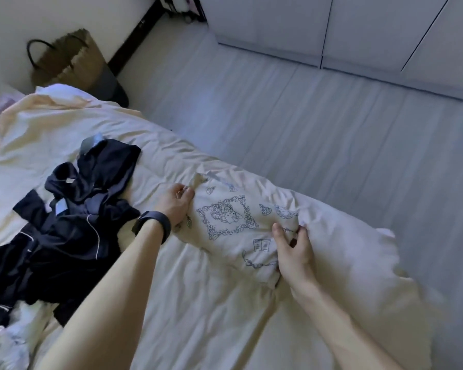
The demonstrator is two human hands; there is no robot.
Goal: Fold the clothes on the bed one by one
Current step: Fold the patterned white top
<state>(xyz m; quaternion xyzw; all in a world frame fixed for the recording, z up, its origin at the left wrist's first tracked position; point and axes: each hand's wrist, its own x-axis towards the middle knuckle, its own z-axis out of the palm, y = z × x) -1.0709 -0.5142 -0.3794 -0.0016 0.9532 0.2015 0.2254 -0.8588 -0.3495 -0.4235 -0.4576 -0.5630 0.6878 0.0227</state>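
Left hand point(175, 202) and right hand point(294, 252) pinch opposite ends of a soft, blue-printed cream garment point(233, 217)

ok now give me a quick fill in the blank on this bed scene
1. The dark wristband sits on the ____ wrist.
2. The left hand and the right hand both grip the cream printed garment, which lies on the ____.
3. The hand farther from the dark navy clothes is the ____ one.
Missing words: left; bed; right.
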